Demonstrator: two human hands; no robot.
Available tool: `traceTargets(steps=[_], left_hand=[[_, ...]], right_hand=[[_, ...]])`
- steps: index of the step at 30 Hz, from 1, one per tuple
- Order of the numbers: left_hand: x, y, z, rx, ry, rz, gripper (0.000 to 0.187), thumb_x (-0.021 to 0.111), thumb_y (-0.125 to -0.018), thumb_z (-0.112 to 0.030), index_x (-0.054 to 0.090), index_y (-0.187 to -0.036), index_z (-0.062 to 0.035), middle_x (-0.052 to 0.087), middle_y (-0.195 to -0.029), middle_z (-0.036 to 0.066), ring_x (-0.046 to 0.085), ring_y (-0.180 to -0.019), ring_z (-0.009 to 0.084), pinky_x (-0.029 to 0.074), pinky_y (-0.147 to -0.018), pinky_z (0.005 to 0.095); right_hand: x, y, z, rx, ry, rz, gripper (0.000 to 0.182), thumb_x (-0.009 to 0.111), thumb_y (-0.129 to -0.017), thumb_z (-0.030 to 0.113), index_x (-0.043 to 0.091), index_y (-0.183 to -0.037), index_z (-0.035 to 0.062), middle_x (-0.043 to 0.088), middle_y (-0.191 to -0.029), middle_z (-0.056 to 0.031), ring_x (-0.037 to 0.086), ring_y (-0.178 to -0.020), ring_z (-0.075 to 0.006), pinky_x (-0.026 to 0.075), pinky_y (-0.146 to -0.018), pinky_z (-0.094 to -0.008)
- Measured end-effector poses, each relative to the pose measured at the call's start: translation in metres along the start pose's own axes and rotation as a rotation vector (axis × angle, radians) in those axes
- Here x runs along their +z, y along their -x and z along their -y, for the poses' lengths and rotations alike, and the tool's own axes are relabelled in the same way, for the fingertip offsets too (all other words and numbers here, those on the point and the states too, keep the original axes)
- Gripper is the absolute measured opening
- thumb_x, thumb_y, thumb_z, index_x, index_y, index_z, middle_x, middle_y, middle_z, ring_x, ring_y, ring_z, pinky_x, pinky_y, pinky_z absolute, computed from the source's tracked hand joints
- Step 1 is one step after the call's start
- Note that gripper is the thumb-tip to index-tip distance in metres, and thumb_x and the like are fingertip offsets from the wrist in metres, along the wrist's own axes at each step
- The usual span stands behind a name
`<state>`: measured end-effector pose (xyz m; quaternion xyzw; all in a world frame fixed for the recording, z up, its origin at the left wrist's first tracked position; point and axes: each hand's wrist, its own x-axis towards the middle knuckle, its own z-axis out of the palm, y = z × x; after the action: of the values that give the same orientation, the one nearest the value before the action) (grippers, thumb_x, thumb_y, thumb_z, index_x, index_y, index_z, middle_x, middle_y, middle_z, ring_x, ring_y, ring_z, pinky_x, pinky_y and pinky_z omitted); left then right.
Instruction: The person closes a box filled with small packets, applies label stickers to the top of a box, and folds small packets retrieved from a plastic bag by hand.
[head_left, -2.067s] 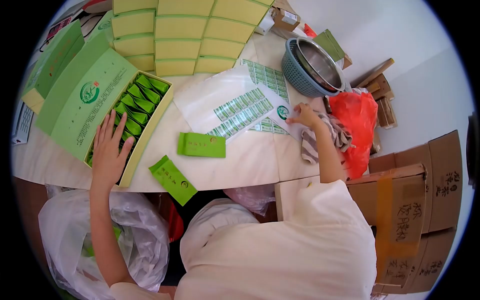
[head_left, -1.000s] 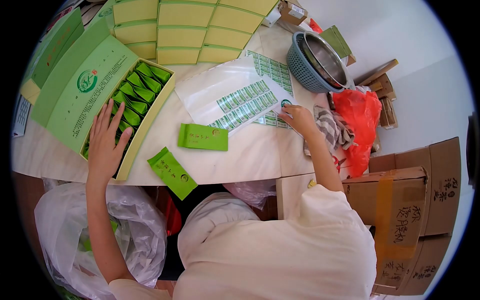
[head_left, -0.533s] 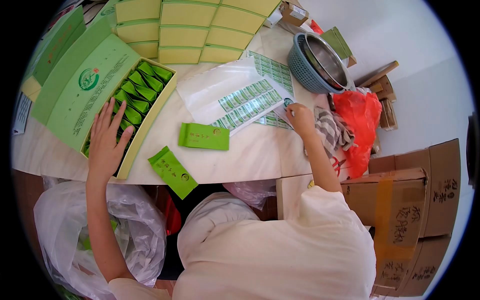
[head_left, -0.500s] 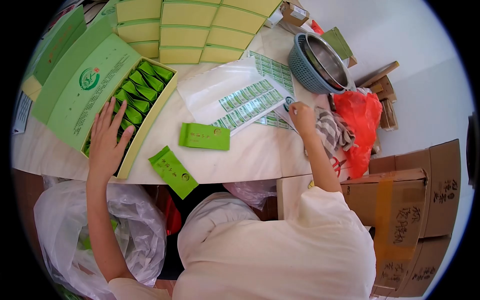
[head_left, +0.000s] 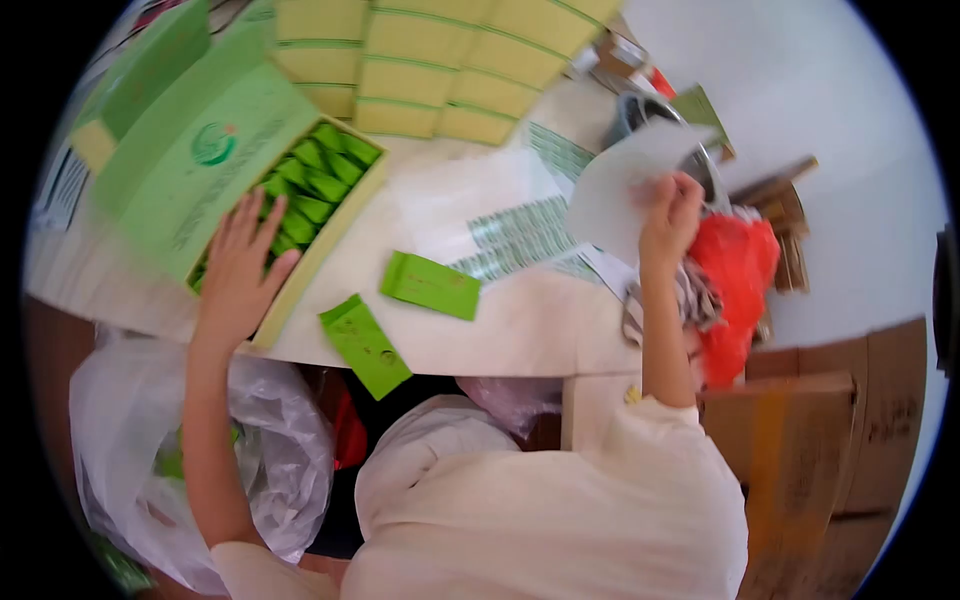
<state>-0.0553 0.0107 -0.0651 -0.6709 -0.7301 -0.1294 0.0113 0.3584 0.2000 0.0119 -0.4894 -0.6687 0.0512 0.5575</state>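
Note:
My left hand (head_left: 240, 275) lies flat with outstretched fingers across the near end of an open pale-green box (head_left: 330, 240). Rows of shiny green packets (head_left: 322, 186) fill the box, some hidden under the hand. My right hand (head_left: 672, 215) is closed on the edge of a whitish sheet (head_left: 615, 195), raised over the table and blurred by motion. Below and left of it lie sheets of small green-and-white labels (head_left: 515, 238). Two loose green packets rest between my hands: one (head_left: 430, 285) nearer the labels, the other (head_left: 365, 347) overhanging the table's front edge.
Stacked yellow boxes (head_left: 410, 75) stand at the back. On the right are a blue basket with a metal bowl (head_left: 708, 180), a red plastic bag (head_left: 738, 285) and a striped cloth. Cardboard cartons (head_left: 780, 430) stand lower right; a clear plastic bag (head_left: 290, 430) sits below the table.
My right hand has lifted the whitish sheet off the label sheets, up and to the right. My left hand stays on the box. The whole view has shifted slightly.

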Motion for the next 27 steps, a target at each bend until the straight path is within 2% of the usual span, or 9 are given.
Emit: traceTargets(steps=[4,6,8,9,11,14,17,22,27], left_hand=[[-0.003,0.004,-0.001,0.018,0.05,-0.01,0.059,0.042,-0.094,-0.04,0.03,-0.142,-0.008,0.025,-0.148,0.018,0.021,-0.138,0.0301,0.014,-0.114,0.0439],[-0.001,0.006,0.004,0.021,0.2,-0.122,0.051,0.038,-0.097,-0.034,0.034,-0.139,-0.0054,0.03,-0.145,0.019,0.025,-0.137,0.0294,0.017,-0.113,0.0413],[-0.009,0.014,0.013,-0.003,0.303,-0.224,0.047,0.038,-0.098,-0.03,0.039,-0.136,-0.0038,0.036,-0.141,0.019,0.03,-0.134,0.0287,0.021,-0.111,0.0393],[-0.014,0.021,0.018,-0.118,0.543,-0.405,0.041,0.038,-0.098,-0.027,0.044,-0.13,-0.0021,0.043,-0.133,0.017,0.037,-0.128,0.026,0.025,-0.108,0.036],[-0.015,0.04,0.026,-0.265,0.762,-0.603,0.037,0.038,-0.099,-0.024,0.049,-0.124,-0.0004,0.051,-0.126,0.015,0.044,-0.122,0.0233,0.03,-0.104,0.0327],[-0.002,0.076,0.036,-0.538,0.86,-1.014,0.027,0.041,-0.098,-0.019,0.055,-0.113,-0.0002,0.059,-0.108,0.008,0.053,-0.103,0.0161,0.04,-0.091,0.0281],[0.015,0.098,0.036,-0.616,0.892,-0.965,0.027,0.041,-0.098,-0.019,0.054,-0.114,-0.0006,0.058,-0.108,0.008,0.053,-0.104,0.0159,0.039,-0.092,0.0276],[0.018,0.091,0.032,-0.623,0.997,-0.914,0.033,0.044,-0.097,-0.022,0.046,-0.124,-0.0012,0.053,-0.117,0.009,0.05,-0.11,0.0167,0.037,-0.095,0.03],[0.025,0.072,0.019,-0.572,0.945,-0.769,0.049,0.043,-0.097,-0.025,0.029,-0.139,-0.0047,0.043,-0.132,0.013,0.041,-0.123,0.0224,0.031,-0.104,0.0342]], right_hand=[[0.053,0.029,0.075,-0.386,-0.3,-0.105,0.013,0.052,-0.094,0.013,0.052,-0.09,0.0004,0.056,-0.076,-0.0106,0.057,-0.063,-0.0176,0.048,-0.06,-0.0275],[0.078,0.046,0.089,-0.769,-0.104,-0.139,0.005,0.053,-0.089,0.004,0.052,-0.089,-0.0007,0.057,-0.074,-0.0117,0.057,-0.061,-0.023,0.047,-0.056,-0.0284],[0.108,0.052,0.109,-1.034,-0.18,0.221,0.02,0.054,-0.068,-0.01,0.058,-0.084,-0.0002,0.061,-0.077,-0.0159,0.059,-0.064,-0.0314,0.047,-0.054,-0.0336],[0.138,0.06,0.109,-1.119,-0.244,0.243,0.016,0.055,-0.068,-0.009,0.059,-0.082,0.0001,0.062,-0.082,-0.0175,0.061,-0.071,-0.0324,0.049,-0.057,-0.0365],[0.177,0.071,0.131,-1.174,-0.42,0.479,0.031,0.056,-0.071,-0.008,0.061,-0.101,-0.0016,0.062,-0.111,-0.0165,0.06,-0.104,-0.0309,0.052,-0.078,-0.0381],[0.216,0.093,0.128,-1.27,-0.479,0.622,0.038,0.055,-0.074,-0.006,0.06,-0.111,0.0018,0.059,-0.121,-0.01,0.056,-0.113,-0.0279,0.049,-0.087,-0.0385],[0.228,0.107,0.13,-1.357,-0.445,0.737,0.037,0.055,-0.076,-0.002,0.061,-0.111,0.0048,0.059,-0.122,-0.0072,0.054,-0.116,-0.0254,0.047,-0.092,-0.0396],[0.233,0.111,0.136,-1.184,-0.557,0.913,0.038,0.053,-0.074,-0.004,0.062,-0.11,0.0051,0.06,-0.122,-0.0074,0.054,-0.114,-0.0261,0.044,-0.095,-0.0423],[0.235,0.111,0.124,-1.156,-0.527,0.847,0.037,0.051,-0.074,-0.003,0.063,-0.109,0.0056,0.06,-0.121,-0.0078,0.054,-0.115,-0.0269,0.042,-0.097,-0.0425]])
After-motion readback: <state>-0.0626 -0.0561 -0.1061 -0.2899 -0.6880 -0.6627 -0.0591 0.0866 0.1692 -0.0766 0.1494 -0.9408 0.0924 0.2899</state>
